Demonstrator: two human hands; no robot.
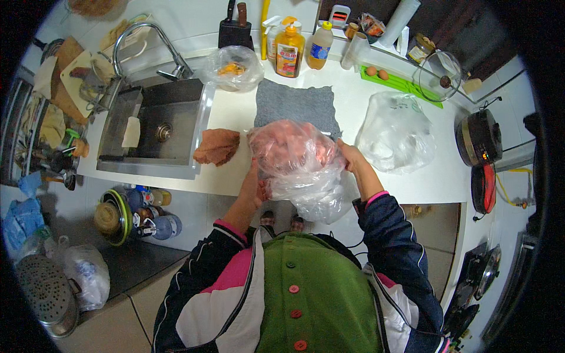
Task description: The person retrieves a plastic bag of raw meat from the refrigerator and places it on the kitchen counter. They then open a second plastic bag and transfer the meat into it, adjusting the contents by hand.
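A clear plastic bag [293, 148] full of pink raw meat is in front of me at the counter's front edge. Its loose, crumpled end [320, 200] hangs over the edge towards me. My left hand [257, 185] grips the bag's left side, its fingers partly hidden behind the plastic. On the right side, my right hand [350, 156] has hold of the bag near its upper corner. Just behind the meat lies a grey cloth [295, 103], its near part covered by the bag.
A brown cloth [217, 147] lies between the bag and the steel sink [150, 170]. To the right is a white plastic bag [395, 132]. Behind stand a detergent bottle [289, 50], a drink bottle [320, 46], a knife block [235, 35] and a green tray [406, 88] with two eggs.
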